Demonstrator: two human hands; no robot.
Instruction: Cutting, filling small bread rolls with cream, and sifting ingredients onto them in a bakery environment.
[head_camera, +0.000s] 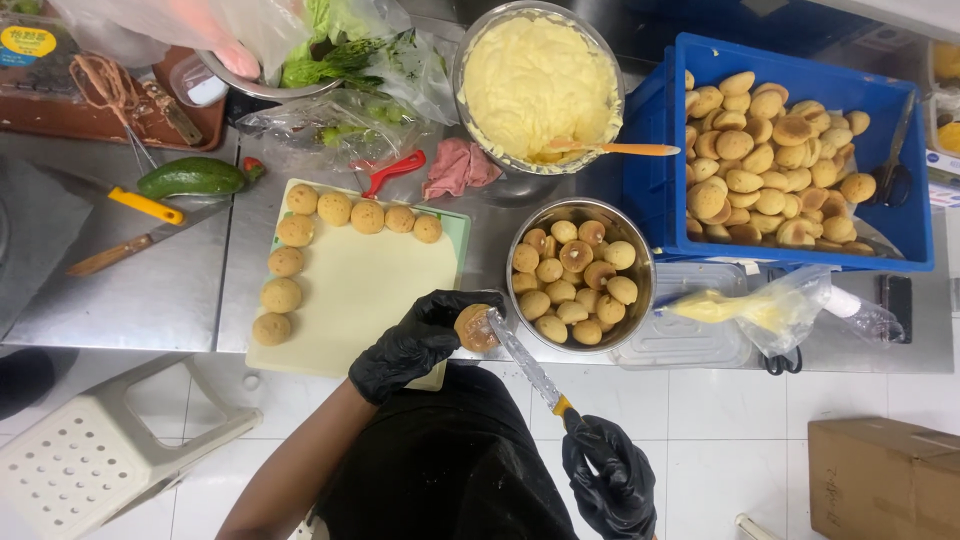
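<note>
The small round puff (474, 328) sits pinched in the gloved left hand (418, 343), held just off the near edge of the steel table (150, 290) beside the metal bowl of puffs (578, 275). The serrated knife (527, 366) has its tip against the puff, and the gloved right hand (608, 478) is closed around the yellow handle, low and near the body.

The risk, as I see it, lies in that grip — the blade points toward the fingers wrapped round the pastry, so a slip or too firm a push could run the teeth into the glove. The puff looks light and brittle; squeezing could crush it, and since it hangs over the floor, a dropped one would be lost.

Farther out, a pale cutting board (350, 290) carries a row of puffs along its top and left edges. Beyond it stand a large bowl of cream (538, 85) with an orange-handled spatula, a blue crate of puffs (790, 150), and a filled piping bag (760, 310) on a clear lid. To the left lie two knives and an avocado (190, 178) — the floor below is white tile, with a white plastic stool (90, 450) and a cardboard box (885, 478).
</note>
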